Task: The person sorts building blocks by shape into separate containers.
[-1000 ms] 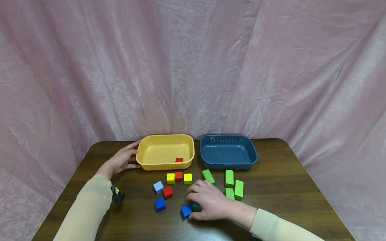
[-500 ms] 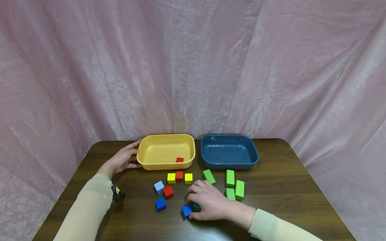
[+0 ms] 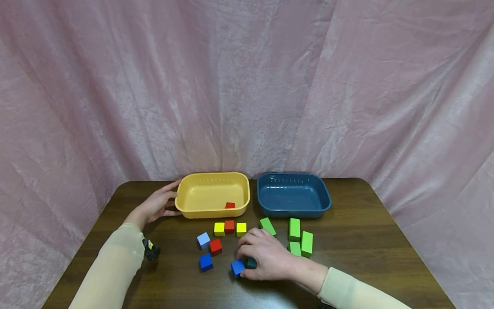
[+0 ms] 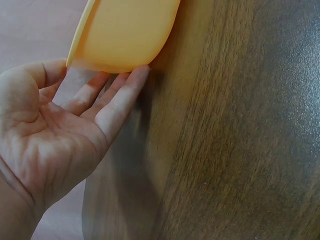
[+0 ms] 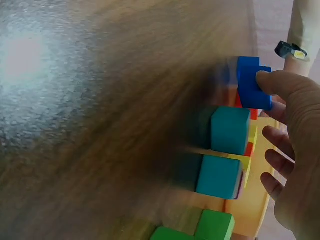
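My right hand (image 3: 270,256) pinches a blue cube (image 3: 237,268) between thumb and index finger, low over the table's near middle. In the right wrist view the thumb lies on this blue cube (image 5: 256,91), while the other fingers hang loosely. Beside it are two teal cubes (image 5: 230,130), mostly hidden under the hand in the head view. My left hand (image 3: 153,207) touches the left end of a yellow basin (image 3: 212,213), which has one red block (image 3: 230,205) inside. Its thumb meets the rim and its fairly straight fingers (image 4: 120,107) rest against the outer wall.
A dark blue basin (image 3: 293,213) stands right of the yellow one. Several green blocks (image 3: 294,229) lie in front of it. Left of my right hand are yellow cubes (image 3: 219,229), red cubes (image 3: 215,246), a light blue cube (image 3: 203,240) and another blue cube (image 3: 206,262). A pink curtain (image 3: 247,86) hangs behind.
My right hand has shifted slightly away from the near edge, and the blue cube has moved a little up and left with it. The left hand stays at the yellow basin.
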Available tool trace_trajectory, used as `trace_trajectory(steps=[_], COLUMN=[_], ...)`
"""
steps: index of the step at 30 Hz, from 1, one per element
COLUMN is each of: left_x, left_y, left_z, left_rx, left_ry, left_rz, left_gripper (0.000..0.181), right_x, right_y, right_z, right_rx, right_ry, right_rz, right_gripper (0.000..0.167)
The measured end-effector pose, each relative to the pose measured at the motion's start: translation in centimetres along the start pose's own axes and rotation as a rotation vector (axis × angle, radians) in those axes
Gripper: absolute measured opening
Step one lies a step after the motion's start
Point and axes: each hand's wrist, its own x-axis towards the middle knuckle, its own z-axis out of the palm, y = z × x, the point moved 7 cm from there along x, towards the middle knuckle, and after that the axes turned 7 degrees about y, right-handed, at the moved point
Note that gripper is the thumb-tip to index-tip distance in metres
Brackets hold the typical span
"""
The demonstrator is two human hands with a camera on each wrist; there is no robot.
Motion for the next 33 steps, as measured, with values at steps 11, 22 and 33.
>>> trace_trajectory(steps=[11,22,33], left_x=[0.0,0.0,0.0], left_y=[0.0,0.0,0.0], left_z=[0.0,0.0,0.0], left_rx=[0.004,0.002,0.003], left_ry=[0.002,0.002,0.006], left_rz=[0.002,0.0,-0.007], left_gripper=[0.065,0.065,0.065], right_x=[0.9,1.5,2.6], right_y=[0.2,1.0,2.4], right_z=[-2.0,-3.7,-6.2], right_rx=[0.027,0.035,0.051], right_ry=[0.081,0.134,0.22], right_rz=[0.024,0.076,0.137], right_gripper=[0.027,0.03,0.033])
